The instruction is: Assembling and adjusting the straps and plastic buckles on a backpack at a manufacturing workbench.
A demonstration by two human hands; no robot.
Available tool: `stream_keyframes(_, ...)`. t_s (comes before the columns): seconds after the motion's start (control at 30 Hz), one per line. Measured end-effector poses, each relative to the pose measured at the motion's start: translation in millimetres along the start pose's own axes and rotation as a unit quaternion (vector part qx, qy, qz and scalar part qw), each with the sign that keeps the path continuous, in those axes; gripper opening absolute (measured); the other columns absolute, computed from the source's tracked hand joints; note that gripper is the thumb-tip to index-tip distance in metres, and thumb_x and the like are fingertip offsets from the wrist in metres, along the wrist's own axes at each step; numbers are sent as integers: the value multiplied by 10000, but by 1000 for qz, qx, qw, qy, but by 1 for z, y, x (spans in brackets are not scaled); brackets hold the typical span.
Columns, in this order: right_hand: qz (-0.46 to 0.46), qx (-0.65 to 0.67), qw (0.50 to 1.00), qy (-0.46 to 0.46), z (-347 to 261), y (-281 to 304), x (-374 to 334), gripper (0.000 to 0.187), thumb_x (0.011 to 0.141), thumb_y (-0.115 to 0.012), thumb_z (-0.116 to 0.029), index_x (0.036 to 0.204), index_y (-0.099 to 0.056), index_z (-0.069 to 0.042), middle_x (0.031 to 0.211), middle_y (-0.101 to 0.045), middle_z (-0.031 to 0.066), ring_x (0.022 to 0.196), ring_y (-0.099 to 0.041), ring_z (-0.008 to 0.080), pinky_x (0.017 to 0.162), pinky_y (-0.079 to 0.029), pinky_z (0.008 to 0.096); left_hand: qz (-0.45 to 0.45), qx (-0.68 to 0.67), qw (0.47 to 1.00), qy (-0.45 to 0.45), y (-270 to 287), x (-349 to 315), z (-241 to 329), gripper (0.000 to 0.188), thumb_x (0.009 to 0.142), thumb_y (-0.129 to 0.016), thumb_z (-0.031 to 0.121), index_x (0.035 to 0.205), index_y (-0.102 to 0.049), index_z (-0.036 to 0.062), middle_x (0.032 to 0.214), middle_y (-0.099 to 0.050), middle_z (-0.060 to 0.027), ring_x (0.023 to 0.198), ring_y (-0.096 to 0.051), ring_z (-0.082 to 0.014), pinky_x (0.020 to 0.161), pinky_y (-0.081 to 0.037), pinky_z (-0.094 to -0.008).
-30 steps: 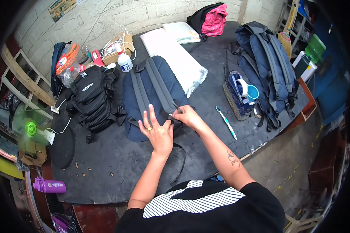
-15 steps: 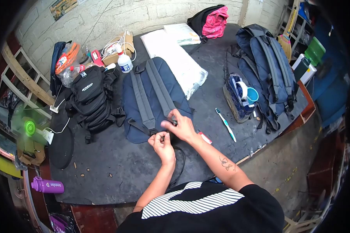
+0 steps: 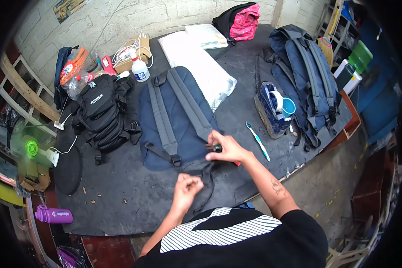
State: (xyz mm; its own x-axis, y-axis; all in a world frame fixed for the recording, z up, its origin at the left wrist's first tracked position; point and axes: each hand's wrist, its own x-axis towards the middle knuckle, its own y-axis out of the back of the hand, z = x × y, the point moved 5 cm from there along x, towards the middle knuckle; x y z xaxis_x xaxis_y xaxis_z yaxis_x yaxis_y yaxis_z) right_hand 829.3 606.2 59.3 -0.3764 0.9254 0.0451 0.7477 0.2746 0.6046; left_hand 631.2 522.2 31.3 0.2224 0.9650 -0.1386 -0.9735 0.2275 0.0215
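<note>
A navy backpack (image 3: 190,134) with grey shoulder straps lies straps-up on the table before me. Beside its lower right corner, my right hand (image 3: 228,148) grips a small dark tool (image 3: 214,147) with a thin tip, which looks like thread snips. My left hand (image 3: 186,190) is closed, fingers curled, just below the bag's lower edge; what it pinches, if anything, is too small to make out. A black strap (image 3: 205,174) trails on the table between my hands. Part of a small red item (image 3: 237,163) shows under my right wrist.
A black bag (image 3: 103,118) and a spray bottle (image 3: 140,69) stand left. White plastic-wrapped packs (image 3: 201,67) lie behind. To the right are a toothbrush (image 3: 257,140), a blue pouch (image 3: 270,111), a teal cup (image 3: 289,106) and another backpack (image 3: 306,80). A purple bottle (image 3: 53,215) lies near left.
My hands have come apart: the left moved down, off the backpack's lower edge, and the right moved rightward with the small tool. The left strap's buckle now shows uncovered.
</note>
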Motion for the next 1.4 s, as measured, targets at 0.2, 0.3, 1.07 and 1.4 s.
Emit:
stream_keyframes(0.2, 141, 307, 937, -87, 43, 52, -35, 427, 757, -590, -118, 1169, -481, -81, 959, -559, 24, 770, -469, 74, 634, -391, 226, -314, 131, 932, 127, 11, -50, 18, 736, 852, -621, 98, 1448, -190, 97, 1201, -528, -187, 943, -592, -180, 815, -481, -280)
stream_keyframes(0.3, 275, 320, 896, -136, 88, 60, -45, 411, 771, -592, -84, 1168, -483, -73, 929, -548, 14, 747, -479, 68, 614, -385, 215, -267, 258, 928, -22, 20, -7, 70, 336, 814, -632, 96, 1138, -603, 9, 951, -662, -111, 880, -620, -179, 778, -484, -294)
stream_keyframes(1.07, 385, 66, 911, -132, 57, 24, -2, 312, 753, -688, -126, 1033, -589, -30, 906, -582, 129, 833, -590, 259, 722, -465, 335, -310, 466, 815, -150, -74, 266, 56, 457, 503, -842, 181, 879, -632, 28, 851, -657, -156, 860, -628, -312, 726, -468, -385)
stream_keyframes(1.4, 417, 17, 900, -130, 32, 26, 9, 285, 701, -718, -74, 978, -652, -60, 853, -561, 66, 644, -538, 202, 611, -434, 316, -323, 372, 853, -172, -73, 259, 59, 475, 479, -838, 110, 874, -604, -10, 864, -649, -165, 872, -628, -293, 732, -468, -358)
